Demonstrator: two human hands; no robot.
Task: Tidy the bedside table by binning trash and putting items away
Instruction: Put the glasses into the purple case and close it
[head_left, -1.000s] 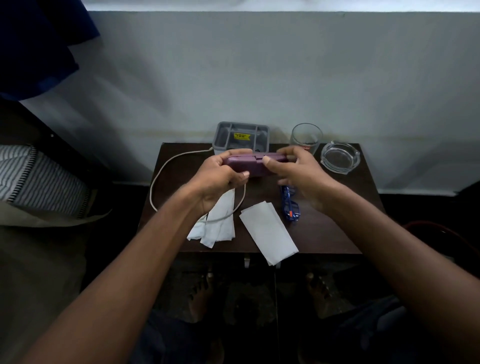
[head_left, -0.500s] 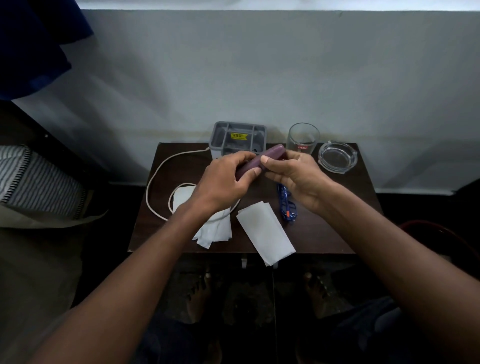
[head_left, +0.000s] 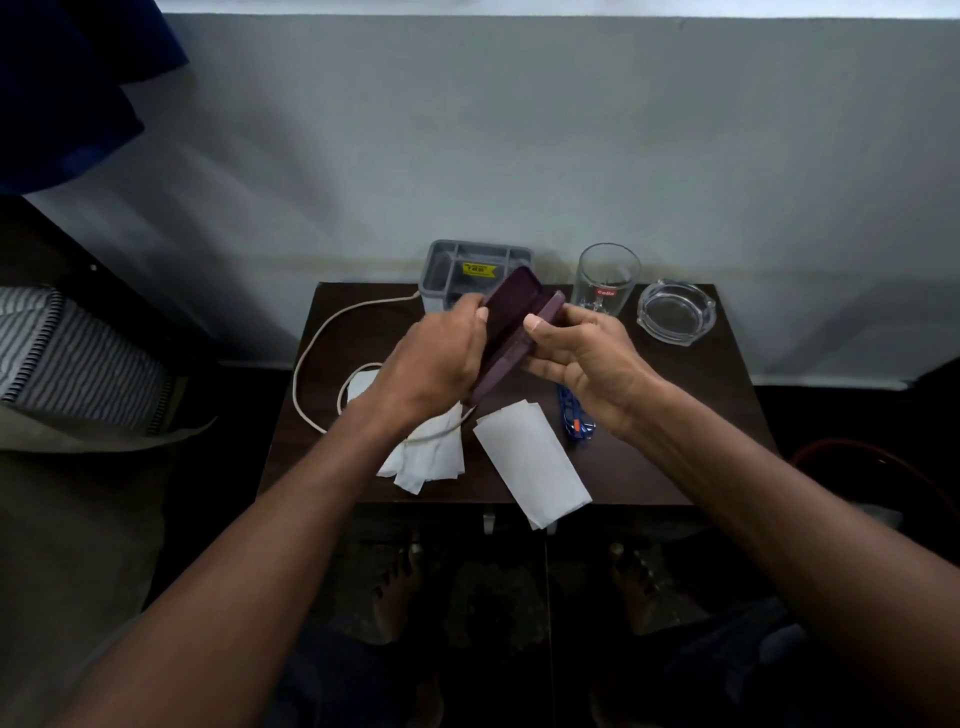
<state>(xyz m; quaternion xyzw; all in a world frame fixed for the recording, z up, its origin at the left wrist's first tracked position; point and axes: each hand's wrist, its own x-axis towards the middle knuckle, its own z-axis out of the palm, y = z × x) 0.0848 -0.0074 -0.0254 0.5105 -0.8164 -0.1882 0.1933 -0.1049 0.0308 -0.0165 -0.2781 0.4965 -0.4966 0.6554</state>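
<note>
Above the dark wooden bedside table (head_left: 675, 457) I hold a purple glasses case (head_left: 511, 325), tilted and hinged partly open. My left hand (head_left: 431, 364) grips its left half, my right hand (head_left: 587, 364) its right half. Blue glasses (head_left: 574, 421) lie on the table under my right wrist, partly hidden. A crumpled white tissue (head_left: 426, 460) and a flat white paper (head_left: 532, 462) lie near the front edge. A white cable (head_left: 311, 358) loops over the table's left side.
A grey compartment organiser (head_left: 447, 265) stands at the back against the wall, a drinking glass (head_left: 605, 278) and a glass ashtray (head_left: 675, 312) to its right. A striped pillow (head_left: 67, 358) lies left; a red-rimmed bin (head_left: 883, 457) sits low right.
The case was shut and level a second ago; it has tilted and its lid now stands open between my hands. The table's other items have not moved.
</note>
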